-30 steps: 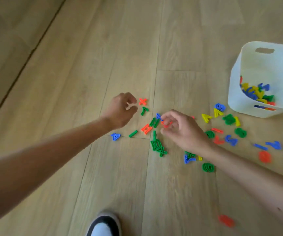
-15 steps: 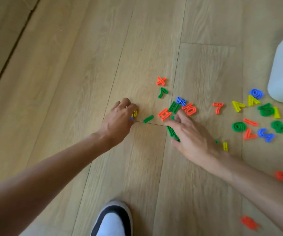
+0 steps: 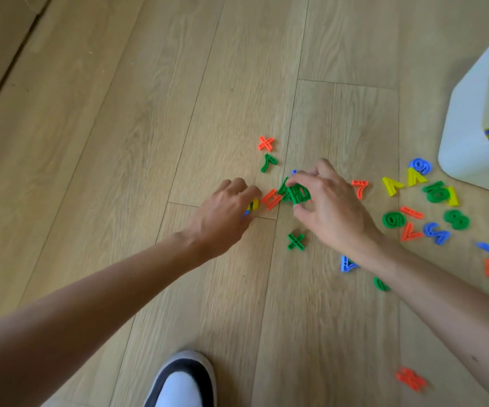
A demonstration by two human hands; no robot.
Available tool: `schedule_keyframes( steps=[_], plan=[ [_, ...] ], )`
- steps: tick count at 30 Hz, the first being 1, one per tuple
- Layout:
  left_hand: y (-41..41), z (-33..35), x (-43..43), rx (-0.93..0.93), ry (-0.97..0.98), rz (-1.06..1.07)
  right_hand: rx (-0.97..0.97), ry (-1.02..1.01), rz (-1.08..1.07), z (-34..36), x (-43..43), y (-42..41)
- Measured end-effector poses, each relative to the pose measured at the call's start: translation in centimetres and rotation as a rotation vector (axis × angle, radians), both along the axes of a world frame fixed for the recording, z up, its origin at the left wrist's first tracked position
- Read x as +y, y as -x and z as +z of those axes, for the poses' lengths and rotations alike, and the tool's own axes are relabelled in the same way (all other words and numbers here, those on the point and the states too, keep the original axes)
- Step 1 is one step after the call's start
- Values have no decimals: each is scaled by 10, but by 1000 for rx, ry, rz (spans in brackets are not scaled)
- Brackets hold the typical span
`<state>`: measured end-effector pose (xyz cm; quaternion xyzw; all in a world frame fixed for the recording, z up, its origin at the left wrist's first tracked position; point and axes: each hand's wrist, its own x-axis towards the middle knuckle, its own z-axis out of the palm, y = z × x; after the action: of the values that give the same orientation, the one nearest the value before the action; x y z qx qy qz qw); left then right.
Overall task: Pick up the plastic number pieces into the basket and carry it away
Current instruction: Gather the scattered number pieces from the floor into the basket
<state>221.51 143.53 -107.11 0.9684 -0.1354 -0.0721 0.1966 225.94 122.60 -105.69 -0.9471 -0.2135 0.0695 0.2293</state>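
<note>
Coloured plastic number pieces lie scattered on the wooden floor. My right hand [image 3: 330,207] pinches a bunch of green pieces [image 3: 294,194] just above the floor. My left hand [image 3: 222,214] has its fingers curled round a yellow piece [image 3: 253,204] and a blue one, beside an orange piece [image 3: 271,198]. An orange cross [image 3: 265,143], a green seven [image 3: 268,162] and a green cross [image 3: 296,241] lie close by. More pieces spread right toward the white basket [image 3: 466,118], which holds several pieces and is cut off by the right edge.
My shoe [image 3: 183,380] stands at the bottom centre. A lone orange piece [image 3: 410,378] lies at the lower right. A dark floor seam [image 3: 5,71] runs diagonally at the far left. Bare floorboards stretch across the top and left.
My right hand went from lying flat over the green pieces to lifting a bunch of them. My left hand shifted right toward the orange piece, and a green cross now lies uncovered.
</note>
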Motion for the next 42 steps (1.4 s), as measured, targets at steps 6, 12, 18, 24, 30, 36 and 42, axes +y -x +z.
schedule_keyframes(
  steps=[6,12,18,24,30,36,42],
  plan=[
    [1,-10,2,-59,-144,-86,-18,183,21,0,-1,-21],
    [-9,0,8,-5,2,-14,-40,197,32,-3,1,-23],
    [-68,10,3,-76,108,73,41,208,75,-3,12,-20],
    [-112,-1,-7,-124,-23,-19,16,249,54,-7,25,-11],
    [-112,-16,-4,-132,-92,-58,-67,280,11,-10,40,-1],
    [-114,-24,-2,-186,-232,-132,-35,260,-5,-11,36,-4],
    [-110,-28,-7,-295,-403,-278,-8,273,12,-6,31,-9]
  ],
)
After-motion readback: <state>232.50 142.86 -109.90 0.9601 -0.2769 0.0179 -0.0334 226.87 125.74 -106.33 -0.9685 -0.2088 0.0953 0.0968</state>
